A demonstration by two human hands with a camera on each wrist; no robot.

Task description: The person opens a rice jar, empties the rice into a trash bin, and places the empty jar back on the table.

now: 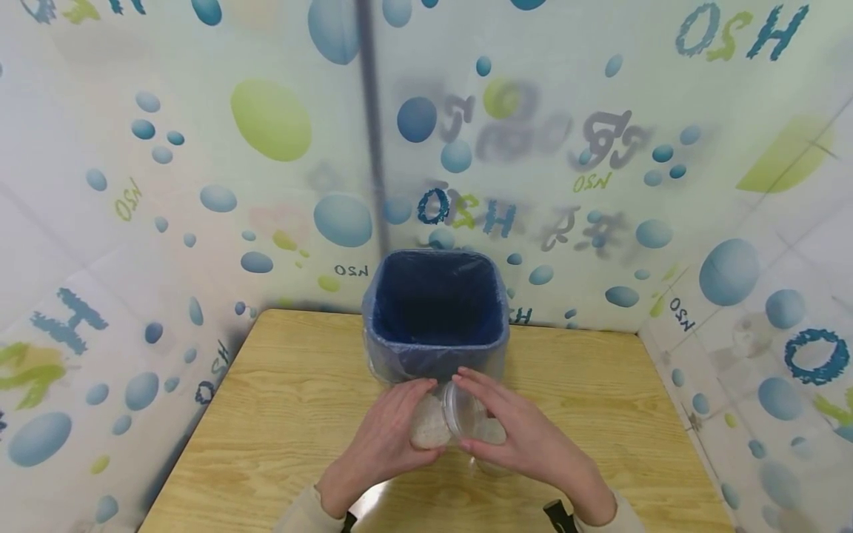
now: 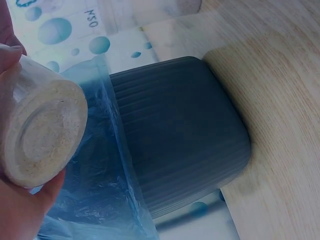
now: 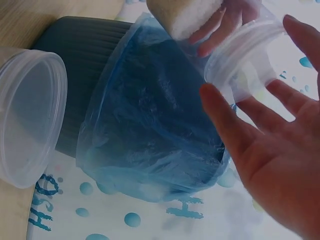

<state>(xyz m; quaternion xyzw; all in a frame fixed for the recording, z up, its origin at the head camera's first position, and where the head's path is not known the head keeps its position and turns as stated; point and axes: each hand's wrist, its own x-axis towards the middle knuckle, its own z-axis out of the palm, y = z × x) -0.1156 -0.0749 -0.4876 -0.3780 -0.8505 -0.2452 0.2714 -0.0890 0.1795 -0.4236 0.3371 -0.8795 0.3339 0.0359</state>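
I had my left hand [image 1: 380,433] clamped round a clear plastic jar [image 1: 429,428], fingers over the upper side and thumb beneath it. The jar was lying over on its side above the tabletop [image 1: 286,392], just in front of the bin [image 2: 185,115], and its round base faced my left wrist. Pale, rice-like grains [image 3: 202,20] showed through its wall near that base. My right hand [image 1: 526,440] was curled about a ringed clear plastic piece [image 3: 245,62] at the jar's other end, with the thumb on one side and the fingers spread round the other; I could not tell whether that piece was a lid or part of a container. The tips of my two hands were near each other. A second clear jar [image 3: 32,120] stood on the tabletop, partly hidden below my right hand in the head view. The bin was dark and ribbed, with a blue plastic bag [image 3: 155,115] lining it and folded down over its rim. Behind it hung a pale sheet [image 1: 193,126] printed with blue and green ovals and H2O lettering. My sleeves [image 1: 308,514] were light.
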